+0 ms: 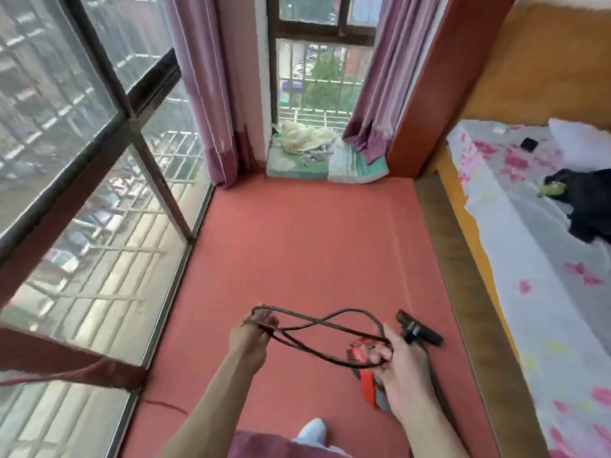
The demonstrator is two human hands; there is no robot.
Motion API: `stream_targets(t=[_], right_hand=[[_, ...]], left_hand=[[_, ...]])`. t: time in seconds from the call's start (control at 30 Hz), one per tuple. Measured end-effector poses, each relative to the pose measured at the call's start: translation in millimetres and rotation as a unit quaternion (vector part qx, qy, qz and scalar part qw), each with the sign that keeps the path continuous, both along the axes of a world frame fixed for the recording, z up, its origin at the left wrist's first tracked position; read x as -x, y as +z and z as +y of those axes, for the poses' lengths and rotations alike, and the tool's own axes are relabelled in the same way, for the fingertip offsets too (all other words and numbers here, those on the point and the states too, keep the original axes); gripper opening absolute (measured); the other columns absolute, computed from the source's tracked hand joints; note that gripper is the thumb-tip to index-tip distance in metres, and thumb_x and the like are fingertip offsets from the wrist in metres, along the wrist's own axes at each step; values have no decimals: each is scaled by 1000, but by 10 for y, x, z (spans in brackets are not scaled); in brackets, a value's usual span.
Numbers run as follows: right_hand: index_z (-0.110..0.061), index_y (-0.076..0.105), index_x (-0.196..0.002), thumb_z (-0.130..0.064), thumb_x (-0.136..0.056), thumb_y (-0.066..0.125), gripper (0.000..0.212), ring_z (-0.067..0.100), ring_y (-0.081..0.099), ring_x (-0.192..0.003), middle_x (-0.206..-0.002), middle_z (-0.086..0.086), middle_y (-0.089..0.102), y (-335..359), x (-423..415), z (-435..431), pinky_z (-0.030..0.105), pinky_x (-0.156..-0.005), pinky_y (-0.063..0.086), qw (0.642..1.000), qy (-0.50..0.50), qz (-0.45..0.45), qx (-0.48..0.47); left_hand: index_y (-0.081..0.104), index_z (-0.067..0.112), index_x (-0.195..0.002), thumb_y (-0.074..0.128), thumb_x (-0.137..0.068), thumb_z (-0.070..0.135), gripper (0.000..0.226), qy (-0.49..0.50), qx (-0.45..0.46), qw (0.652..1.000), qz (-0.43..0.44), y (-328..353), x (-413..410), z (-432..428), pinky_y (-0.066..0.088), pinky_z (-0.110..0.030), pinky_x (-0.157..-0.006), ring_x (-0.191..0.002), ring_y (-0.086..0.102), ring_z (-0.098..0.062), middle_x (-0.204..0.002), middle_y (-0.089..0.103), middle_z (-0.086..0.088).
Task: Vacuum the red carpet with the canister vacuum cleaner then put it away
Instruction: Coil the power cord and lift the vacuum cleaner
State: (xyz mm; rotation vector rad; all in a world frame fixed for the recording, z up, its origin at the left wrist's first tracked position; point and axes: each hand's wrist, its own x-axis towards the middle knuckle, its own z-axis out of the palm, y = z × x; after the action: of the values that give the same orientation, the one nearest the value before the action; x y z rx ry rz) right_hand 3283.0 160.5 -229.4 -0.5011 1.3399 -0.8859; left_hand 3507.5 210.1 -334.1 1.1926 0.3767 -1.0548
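Note:
The red carpet point(297, 252) covers the floor between a window wall and a bed. Both hands hold a dark power cord point(317, 323) gathered into loops. My left hand point(254, 332) grips one end of the loops. At the other end my right hand point(401, 358) pinches the cord. Under my right hand lies the red and grey canister vacuum cleaner point(365, 375), mostly hidden. A black floor nozzle point(420, 327) rests on the carpet just beyond my right hand. A thin length of cord point(165, 404) trails on the carpet at lower left.
Tall barred windows point(82, 193) line the left side. Purple curtains point(205, 94) hang at the far end beside a low sill with folded cloths point(330, 153). A wooden-framed bed point(479, 309) with a floral sheet runs along the right. My white shoe point(312, 431) shows below.

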Motion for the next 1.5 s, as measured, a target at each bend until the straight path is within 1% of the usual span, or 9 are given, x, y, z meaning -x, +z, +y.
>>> stream_targets(t=[0.13,0.33,0.43,0.63,0.77,0.9,1.03,1.3,1.5], right_hand=[[-15,63,-72,-22,-95,56,25,11,44,-41,-44,-6,43,-93,384,-40,32,-62,33,995,14,84,43],[-4,59,-71,-15,-95,57,26,21,38,-46,-55,12,40,-16,697,-96,24,-53,44,985,13,164,54],[-9,65,-69,-34,-83,58,30,19,44,-43,-41,4,39,25,722,-35,39,-67,54,975,55,214,31],[4,62,-73,-26,-95,57,37,17,43,-50,-44,-1,38,241,671,64,32,-54,37,956,130,261,-14],[-1,52,-65,-46,-83,57,50,12,34,-52,-53,-6,32,333,543,-43,33,-56,34,930,178,319,-37],[-6,46,-66,-37,-87,60,40,9,33,-54,-55,-5,32,280,396,-82,31,-55,32,914,172,364,-55],[1,60,-69,-16,-92,63,29,16,39,-50,-49,1,40,188,346,-44,30,-57,34,945,33,307,-109],[5,58,-76,-7,-92,58,20,17,50,-46,-43,4,48,-284,520,-369,30,-62,48,911,-301,225,-172],[-7,47,-75,-8,-91,52,16,16,35,-43,-38,-3,41,-875,653,-843,32,-58,37,918,-281,124,-252]], left_hand=[[54,11,-84,47,-104,8,22,-81,0,994,74,-266,429,-441,54,-24,-51,-36,54,-11,-44,51,2],[55,3,-83,38,-106,10,29,-179,-33,974,137,-462,999,-866,40,-30,-65,-54,48,-19,-59,50,-8],[51,4,-81,32,-108,16,35,-237,-58,956,163,-629,1213,-1005,47,-28,-58,-46,50,-20,-46,51,-5],[53,11,-56,95,-49,20,44,-428,-38,872,235,-698,1587,-1059,42,-32,-64,-42,45,-15,-47,42,0],[51,5,-79,45,-104,41,44,-454,-162,837,259,-743,1794,-1307,53,-36,-63,-67,56,-24,-74,54,-12],[58,-3,-114,37,-106,45,53,-429,-155,841,291,-916,1873,-1560,63,-39,-59,-68,75,-29,-88,73,-19],[51,6,-71,36,-109,26,45,-381,-153,861,301,-909,1874,-1808,51,-34,-60,-42,60,-20,-50,56,-5],[57,3,-74,44,-97,1,27,-499,-195,837,111,-1034,1337,-2190,49,-23,-44,-34,50,-17,-41,52,-3],[58,7,-66,42,-90,-9,34,-572,-213,791,-40,-1025,816,-2413,61,-40,-73,-48,58,-21,-51,58,-5]])
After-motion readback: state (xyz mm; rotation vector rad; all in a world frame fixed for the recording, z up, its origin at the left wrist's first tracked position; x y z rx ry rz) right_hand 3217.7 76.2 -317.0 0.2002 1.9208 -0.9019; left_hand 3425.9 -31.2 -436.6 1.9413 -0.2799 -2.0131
